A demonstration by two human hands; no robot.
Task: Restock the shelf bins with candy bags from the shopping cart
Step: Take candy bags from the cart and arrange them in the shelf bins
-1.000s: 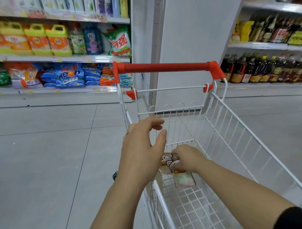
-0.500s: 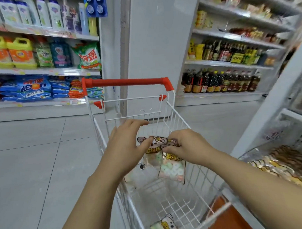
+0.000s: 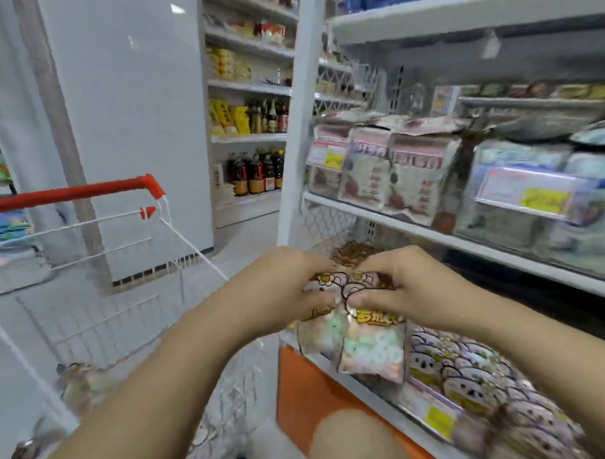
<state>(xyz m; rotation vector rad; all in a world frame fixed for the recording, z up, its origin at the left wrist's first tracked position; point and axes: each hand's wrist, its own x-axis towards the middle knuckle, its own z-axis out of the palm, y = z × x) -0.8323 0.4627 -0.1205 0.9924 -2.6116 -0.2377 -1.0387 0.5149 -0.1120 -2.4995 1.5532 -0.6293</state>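
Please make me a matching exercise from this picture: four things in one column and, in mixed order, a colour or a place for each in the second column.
1. cart handle
2. candy bags
3. dark bottles
4. panel under the lower shelf

A. orange
B. on a far shelf at the back
C. red
D. held by the left hand and the right hand

Pairs: 1-C, 2-D, 3-B, 4-A

The white shelf (image 3: 431, 234) on the right carries clear-fronted bins: its middle board holds upright pinkish packets (image 3: 409, 174) behind yellow price labels (image 3: 544, 200), and the lowest bin (image 3: 415, 396) is packed with rows of candy bags (image 3: 461, 365) (print too blurred to read). On the left, the white wire shopping cart (image 3: 190, 246) stands on the grey floor (image 3: 0, 390), with at least 1 blurred bag (image 3: 79, 383) lying in its basket.
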